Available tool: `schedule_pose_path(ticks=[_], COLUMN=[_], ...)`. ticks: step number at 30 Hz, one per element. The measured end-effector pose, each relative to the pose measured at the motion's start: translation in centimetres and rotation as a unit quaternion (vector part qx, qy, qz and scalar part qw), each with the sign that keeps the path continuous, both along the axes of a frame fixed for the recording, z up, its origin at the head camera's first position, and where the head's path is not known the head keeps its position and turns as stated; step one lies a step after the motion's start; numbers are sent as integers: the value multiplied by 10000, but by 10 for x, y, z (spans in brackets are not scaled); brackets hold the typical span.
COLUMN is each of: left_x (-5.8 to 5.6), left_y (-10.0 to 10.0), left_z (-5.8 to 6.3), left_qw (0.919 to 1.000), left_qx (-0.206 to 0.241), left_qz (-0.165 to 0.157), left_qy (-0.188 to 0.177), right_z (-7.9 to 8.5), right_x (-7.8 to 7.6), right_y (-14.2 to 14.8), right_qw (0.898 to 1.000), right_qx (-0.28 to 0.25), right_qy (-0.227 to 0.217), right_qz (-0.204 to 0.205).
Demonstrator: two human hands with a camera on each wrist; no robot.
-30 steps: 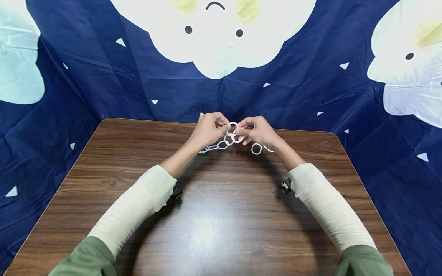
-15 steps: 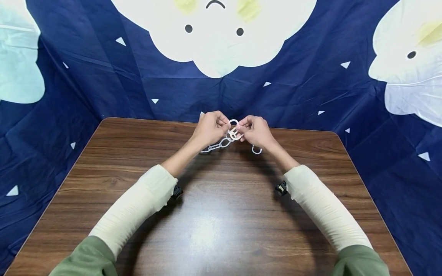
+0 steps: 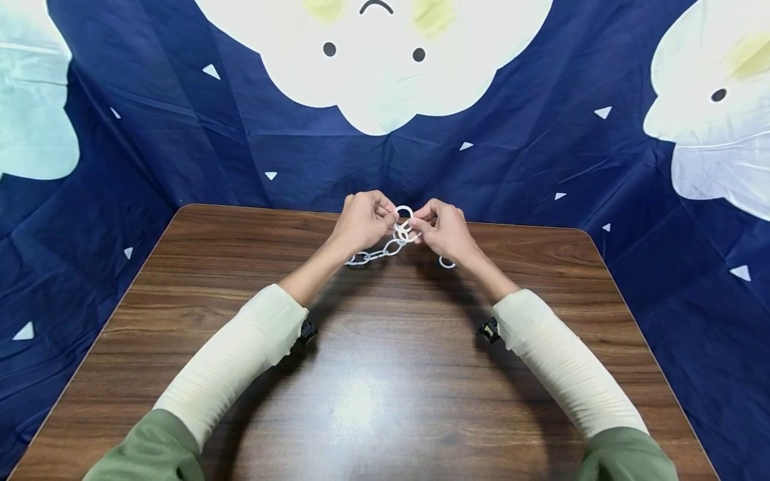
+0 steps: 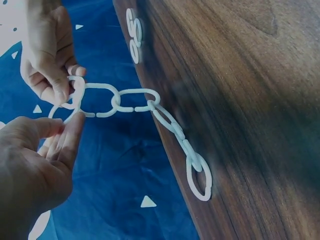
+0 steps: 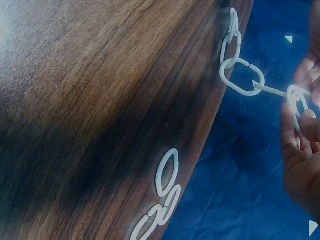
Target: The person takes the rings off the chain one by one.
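White plastic chain links are joined into a chain [image 4: 139, 91], its far end lying on the table. In the head view my left hand [image 3: 363, 220] pinches a white link [image 3: 404, 208] at the near end between thumb and fingers. Facing it, my right hand [image 3: 446, 230] pinches a link that overlaps that one, fingertips close to the left hand's. Fingers partly hide where the two links meet. In the left wrist view the held links are at the upper left, the right hand [image 4: 49, 60] above and the left hand [image 4: 45, 165] below.
Several loose white links [image 5: 160, 176] lie by the table's far edge, partly behind the right wrist in the head view. The brown wooden table [image 3: 391, 321] ends just beneath the hands. A blue cloud-patterned curtain [image 3: 210, 147] hangs behind and at both sides.
My right hand has moved slightly left, closer to the left hand, with its link. It now covers more of the loose links. Both hands keep their pinch, shifted slightly up.
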State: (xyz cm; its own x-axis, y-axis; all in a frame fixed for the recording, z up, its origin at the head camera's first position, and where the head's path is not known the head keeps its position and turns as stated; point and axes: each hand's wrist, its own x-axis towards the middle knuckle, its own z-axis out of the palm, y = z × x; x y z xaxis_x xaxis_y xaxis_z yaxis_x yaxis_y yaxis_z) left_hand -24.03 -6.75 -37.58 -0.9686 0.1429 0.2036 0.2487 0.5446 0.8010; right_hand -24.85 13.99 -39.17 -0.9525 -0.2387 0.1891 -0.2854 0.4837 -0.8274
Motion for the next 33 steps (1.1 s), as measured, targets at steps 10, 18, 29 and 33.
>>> schedule_pose_path(ticks=[10,18,29,33], left_x=[1,-1,-2,-1], left_y=[0,-1,-3,-4], left_z=[4,5,10,11], left_qw=[9999,9999,9993,9991], left_qx=[-65,-73,-182,-194], left_qz=[39,-12,-311,-355], left_qy=[-82,-86,102,138], right_z=[-6,-6,-4,-3], right_x=[-2,-2,-3,-2], right_y=[5,9,25,34], right_qw=[9989,9975,9986,9987], right_qx=[-311,-511,-117,-133], right_qy=[132,141,502,481], right_qz=[317,469,115,71])
